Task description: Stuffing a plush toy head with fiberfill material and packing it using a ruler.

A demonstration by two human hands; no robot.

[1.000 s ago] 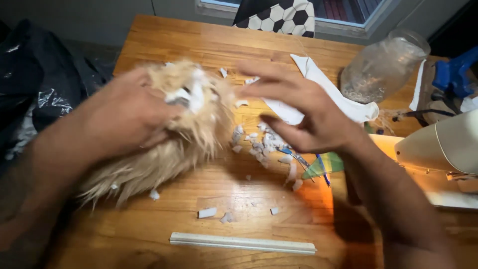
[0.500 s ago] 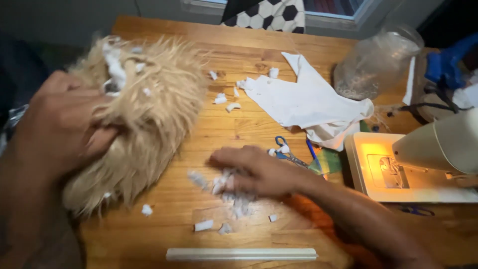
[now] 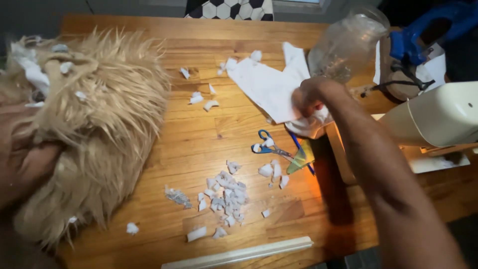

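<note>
Since half a second ago the right hand (image 3: 312,99) has left the heap of white scraps (image 3: 225,195) near the front of the tabletop (image 3: 199,144) and reached away to the white fabric piece (image 3: 271,87) at the far side. It is now closed on that fabric's right edge, fingers curled into the cloth and bunching it. The furry piece (image 3: 107,129) has slid further left and nearer the camera. The left hand (image 3: 25,167) is pressed into its left side, half sunk in the pile; it seems to grip the fur, but the fingers are hidden, so how tightly cannot be told.

The fur is long, shaggy and tan, with small white bits (image 3: 35,74) clinging at its upper left. The white fabric is flat, thin and irregular in outline, lying well apart from the fur. Between them, on the bare wood, sit blue-handled scissors (image 3: 266,144) beside a small triangular packet (image 3: 301,158) in yellow and green. The scraps are small, torn-looking and soft, scattered loosely across the warm, varnished planks.

A clear, crumpled plastic jar (image 3: 348,45) lies tilted just beyond the right hand. To the right stands a cream sewing machine (image 3: 438,119), smooth and rounded, with something blue (image 3: 428,30) behind it. A pale, straight strip (image 3: 239,255) lies along the near edge.
</note>
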